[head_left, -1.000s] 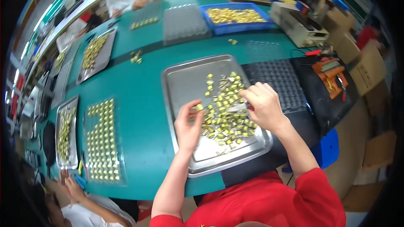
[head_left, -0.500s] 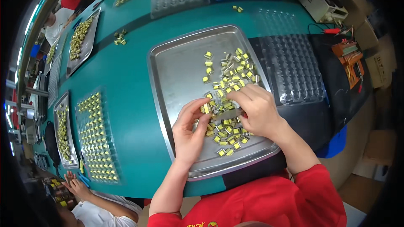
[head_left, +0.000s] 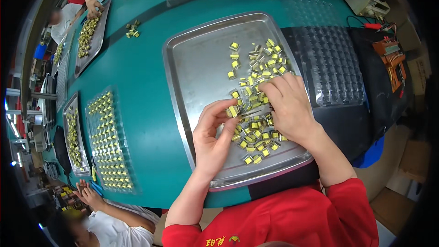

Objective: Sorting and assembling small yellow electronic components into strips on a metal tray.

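Observation:
My left hand (head_left: pixel 211 139) pinches a small yellow-wrapped transformer (head_left: pixel 232 110) between thumb and fingertips, over the metal tray (head_left: pixel 195 71). Closed around metal tweezers (head_left: pixel 259 110), my right hand (head_left: pixel 292 110) is just to the right. The tweezers' thin tips point left, close to the held transformer; whether they touch it I cannot tell. Many more loose yellow transformers (head_left: pixel 258 146) lie in the tray, below and beyond both hands. Part of that pile is hidden under my right hand.
An empty clear blister tray (head_left: pixel 331 66) lies to the right, near an orange tool holder (head_left: pixel 391 64). On the left are a filled blister tray (head_left: pixel 109 142) and a narrow metal tray (head_left: pixel 75 137) of parts. Co-workers' hands (head_left: pixel 93 8) show at the far left and lower left.
The scene has shifted slightly in view. The tweezers are turned so their tips show more clearly beside the held transformer. A co-worker's hand has come to the far-left tray.

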`<action>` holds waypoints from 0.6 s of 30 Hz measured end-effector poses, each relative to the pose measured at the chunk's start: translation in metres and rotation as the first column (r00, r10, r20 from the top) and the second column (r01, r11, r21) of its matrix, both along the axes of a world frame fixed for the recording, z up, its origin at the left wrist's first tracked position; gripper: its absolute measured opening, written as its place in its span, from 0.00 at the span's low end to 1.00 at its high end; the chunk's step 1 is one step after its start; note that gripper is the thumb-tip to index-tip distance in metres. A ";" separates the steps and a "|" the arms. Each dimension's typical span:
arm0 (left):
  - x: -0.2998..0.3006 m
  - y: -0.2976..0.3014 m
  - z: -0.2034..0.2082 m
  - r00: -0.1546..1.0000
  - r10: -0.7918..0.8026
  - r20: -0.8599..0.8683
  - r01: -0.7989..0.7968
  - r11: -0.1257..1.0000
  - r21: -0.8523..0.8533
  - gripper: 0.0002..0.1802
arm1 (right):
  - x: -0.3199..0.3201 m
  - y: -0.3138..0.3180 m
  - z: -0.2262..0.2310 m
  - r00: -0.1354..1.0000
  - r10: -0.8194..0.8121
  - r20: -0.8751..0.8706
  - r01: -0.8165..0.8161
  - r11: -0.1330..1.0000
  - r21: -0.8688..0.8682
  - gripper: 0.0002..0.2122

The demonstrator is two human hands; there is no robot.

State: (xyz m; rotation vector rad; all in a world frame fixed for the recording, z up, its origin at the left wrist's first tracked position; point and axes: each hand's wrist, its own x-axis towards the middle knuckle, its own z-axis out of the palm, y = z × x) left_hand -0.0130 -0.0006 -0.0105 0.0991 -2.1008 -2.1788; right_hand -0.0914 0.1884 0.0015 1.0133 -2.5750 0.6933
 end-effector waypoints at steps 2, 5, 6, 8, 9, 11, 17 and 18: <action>0.001 0.000 0.002 1.000 -0.007 -0.004 0.007 1.000 -0.005 0.20 | 0.001 -0.001 -0.001 1.000 0.004 -0.015 -0.004 1.000 0.013 0.20; -0.002 0.007 0.010 1.000 -0.008 -0.001 0.008 0.998 0.063 0.22 | 0.000 0.000 -0.003 1.000 -0.001 -0.019 0.002 0.999 0.043 0.20; -0.001 0.008 0.013 1.000 0.004 0.005 -0.005 0.992 0.126 0.22 | 0.001 0.000 -0.002 1.000 0.008 -0.012 -0.008 0.999 0.046 0.20; 0.002 0.006 0.007 1.000 -0.003 0.001 0.003 0.991 0.134 0.22 | 0.001 -0.001 -0.001 1.000 0.020 -0.006 -0.019 0.999 0.051 0.21; 0.002 0.005 0.003 1.000 -0.019 -0.003 0.019 0.990 0.142 0.23 | 0.001 -0.001 -0.001 0.999 0.027 -0.022 -0.026 0.999 0.037 0.20; 0.002 0.004 0.000 0.999 -0.032 -0.033 0.035 0.996 0.082 0.21 | -0.001 0.000 0.000 0.999 0.030 -0.039 -0.029 0.999 0.026 0.20; -0.002 0.003 0.000 0.988 0.002 -0.153 -0.015 0.997 -0.082 0.19 | -0.001 -0.002 0.004 0.995 0.028 -0.092 -0.026 0.999 0.021 0.19; -0.002 0.001 0.000 0.986 -0.009 -0.165 -0.012 0.992 -0.127 0.19 | 0.000 -0.001 0.005 0.997 0.037 -0.065 -0.038 0.999 -0.014 0.20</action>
